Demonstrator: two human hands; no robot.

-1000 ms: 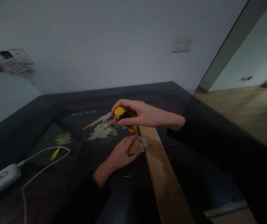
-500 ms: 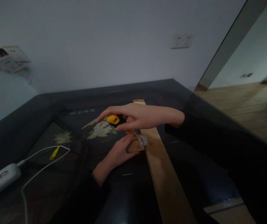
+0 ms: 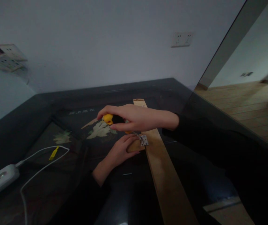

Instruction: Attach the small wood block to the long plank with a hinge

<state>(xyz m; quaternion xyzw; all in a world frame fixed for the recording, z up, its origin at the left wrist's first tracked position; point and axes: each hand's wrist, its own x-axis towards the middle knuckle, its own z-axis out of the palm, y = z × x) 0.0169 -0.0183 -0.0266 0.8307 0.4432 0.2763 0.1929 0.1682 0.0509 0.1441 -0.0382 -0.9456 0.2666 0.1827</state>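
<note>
My right hand (image 3: 134, 117) is wrapped round a screwdriver (image 3: 117, 119) with a yellow and black handle. The tool leans, and its metal shaft comes down to a small silver hinge (image 3: 144, 140). That hinge bridges a short wooden block (image 3: 135, 146) and a long wooden board (image 3: 166, 175). From the left, my left hand (image 3: 118, 151) grips the short block, thumb along its near edge and fingers over the far side. The screw under the tip is too small to make out.
A dark glossy table (image 3: 134, 193) with a printed flower picture carries everything. At left lie a white power strip (image 3: 1, 179), its white cable (image 3: 40, 168) and a yellow tag (image 3: 53, 153). A thin metal piece (image 3: 127, 174) lies near my left wrist. Wall sockets (image 3: 182, 39) are behind.
My right hand has turned slightly and the screwdriver handle leans a little farther left. My left hand stays on the block. The whole view has shifted slightly.
</note>
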